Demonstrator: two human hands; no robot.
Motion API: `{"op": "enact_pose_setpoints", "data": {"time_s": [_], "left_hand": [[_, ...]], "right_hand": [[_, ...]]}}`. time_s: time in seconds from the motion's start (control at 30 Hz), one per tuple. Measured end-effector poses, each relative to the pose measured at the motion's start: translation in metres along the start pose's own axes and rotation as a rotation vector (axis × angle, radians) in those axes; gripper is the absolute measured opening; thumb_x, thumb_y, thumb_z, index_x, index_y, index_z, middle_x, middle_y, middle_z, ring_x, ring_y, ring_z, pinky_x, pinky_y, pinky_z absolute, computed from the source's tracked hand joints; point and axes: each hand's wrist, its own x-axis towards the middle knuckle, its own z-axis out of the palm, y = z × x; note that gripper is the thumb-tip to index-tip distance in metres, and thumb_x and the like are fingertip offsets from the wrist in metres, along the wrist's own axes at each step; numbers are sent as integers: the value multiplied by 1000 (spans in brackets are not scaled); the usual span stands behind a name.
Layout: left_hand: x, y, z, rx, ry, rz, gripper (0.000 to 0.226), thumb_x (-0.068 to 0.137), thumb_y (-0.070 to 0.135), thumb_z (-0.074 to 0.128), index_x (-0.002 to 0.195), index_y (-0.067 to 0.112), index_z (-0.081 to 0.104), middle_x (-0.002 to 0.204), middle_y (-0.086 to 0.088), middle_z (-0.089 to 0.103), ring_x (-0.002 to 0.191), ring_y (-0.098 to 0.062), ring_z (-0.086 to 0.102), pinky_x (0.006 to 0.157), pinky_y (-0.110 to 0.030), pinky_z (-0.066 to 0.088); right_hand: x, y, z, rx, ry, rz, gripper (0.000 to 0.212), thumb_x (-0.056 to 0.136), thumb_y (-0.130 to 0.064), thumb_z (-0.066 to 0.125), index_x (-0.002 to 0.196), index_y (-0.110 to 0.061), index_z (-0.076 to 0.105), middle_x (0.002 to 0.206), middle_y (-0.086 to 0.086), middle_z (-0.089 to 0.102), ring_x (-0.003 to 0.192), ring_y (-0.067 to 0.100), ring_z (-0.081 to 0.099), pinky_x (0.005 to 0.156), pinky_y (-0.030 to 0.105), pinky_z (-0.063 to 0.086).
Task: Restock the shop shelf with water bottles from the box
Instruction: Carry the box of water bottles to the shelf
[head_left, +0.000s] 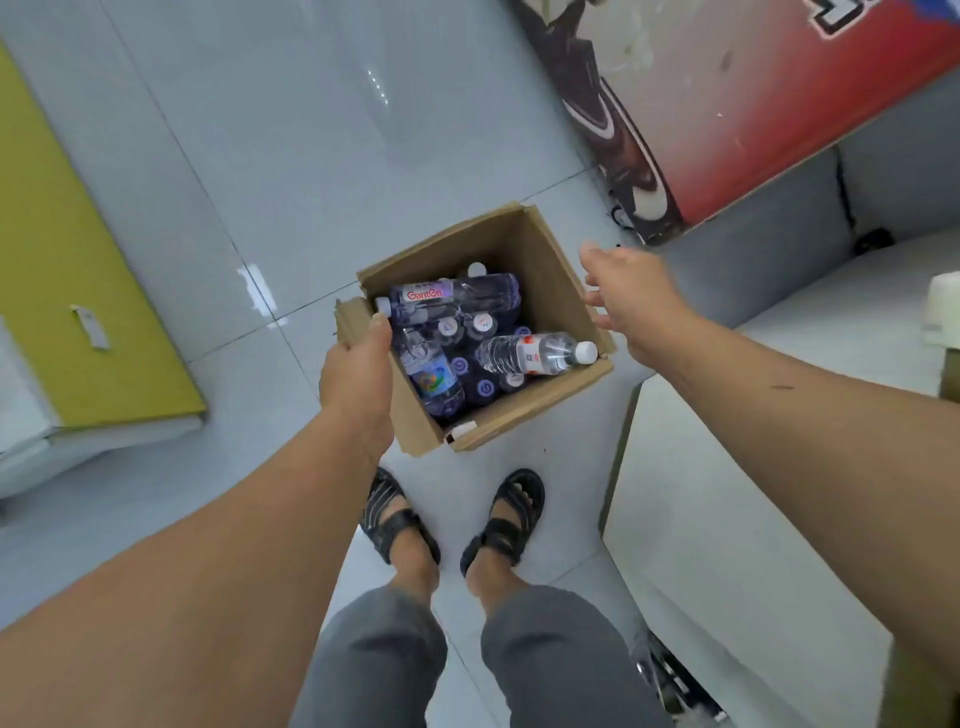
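Left hand (358, 369) gripped the cardboard box (545, 280) rim; right hand (631, 299) hovered spread. Water bottles (530, 354) made it look heavy; support underneath.

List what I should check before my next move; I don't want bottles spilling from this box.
1. Left hand grips the flap of the box: ok.
2. Right hand holds the box: not ok, open, beside the right wall.
3. Bottles all inside the box: ok.
4. Clear bottle lying on top, near the rim, steady: cannot tell.
5. Box bottom sound: cannot tell, hidden.
6. Feet apart from the box: ok.
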Motion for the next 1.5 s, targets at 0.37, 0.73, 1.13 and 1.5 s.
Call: {"op": "enact_pose_setpoints", "data": {"time_s": [0.37, 0.73, 1.13, 1.5], "left_hand": [[102, -54, 13, -43, 49, -10, 80, 92, 41, 67, 155, 21, 23, 151, 2, 40, 132, -24, 46, 100, -40, 42], [155, -110, 51, 154, 149, 111, 36, 84, 48, 65, 109, 26, 52, 103, -2, 66, 91, -30, 67, 78, -52, 59], [162, -86, 39, 486, 325, 304, 15, 77, 9, 59, 91, 7, 56, 84, -12, 62, 74, -33, 59, 62, -39, 51], [169, -68, 48, 524, 226, 243, 27, 91, 32, 61, 96, 7, 54, 95, -8, 62, 85, -32, 60, 78, -40, 55]], "right_hand": [[77, 41, 43, -310, 52, -248, 39, 94, -36, 59, 125, -14, 62, 105, -1, 63, 97, 15, 58, 87, 31, 47], [143, 90, 65, -627, 228, -298, 23, 92, -36, 60, 94, -13, 55, 97, 10, 61, 93, 34, 59, 70, 33, 38], [143, 80, 59, -791, 284, -446, 32, 86, -25, 66, 62, -10, 49, 61, 1, 46, 68, 29, 47, 54, 29, 31], [140, 92, 62, -646, 226, -311, 16, 81, -19, 63, 75, -7, 55, 70, 9, 57, 65, 28, 52, 50, 29, 35]]}}
